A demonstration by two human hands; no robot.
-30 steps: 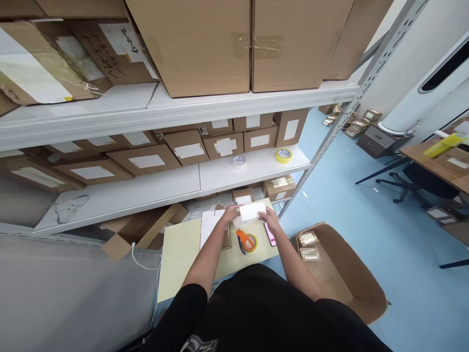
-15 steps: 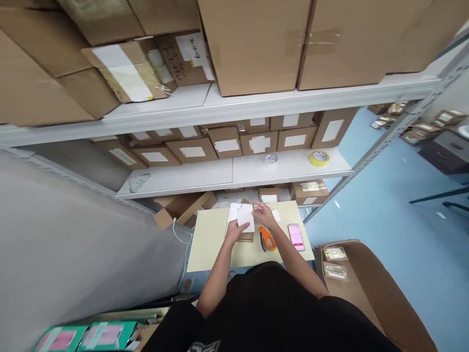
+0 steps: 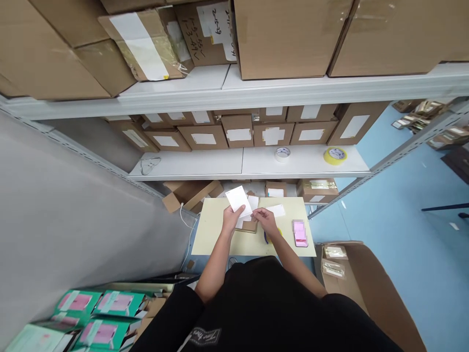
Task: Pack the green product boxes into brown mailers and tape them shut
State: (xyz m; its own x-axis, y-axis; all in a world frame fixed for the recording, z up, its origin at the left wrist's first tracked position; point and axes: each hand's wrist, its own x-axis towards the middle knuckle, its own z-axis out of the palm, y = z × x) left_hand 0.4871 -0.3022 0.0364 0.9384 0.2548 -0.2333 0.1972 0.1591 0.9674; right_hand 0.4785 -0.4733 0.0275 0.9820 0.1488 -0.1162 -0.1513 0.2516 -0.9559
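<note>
A person's left hand [image 3: 231, 218] grips a thin, flat white paper [image 3: 238, 198], tilted above a smooth, pale yellow tabletop [image 3: 210, 225]. The right hand [image 3: 266, 221] has its fingertips drawn together at the paper's lower corner; whether they pinch it, I cannot tell. Handling looks unfinished: the paper is lifted, not set down, above a flat brown cardboard piece [image 3: 250, 226]. A white paper strip [image 3: 277, 210] and a pink-screened phone [image 3: 300, 233] lie to the right. Two shiny, film-wrapped packets [image 3: 334, 268] already lie in an open, curved-walled carton [image 3: 381, 288].
</note>
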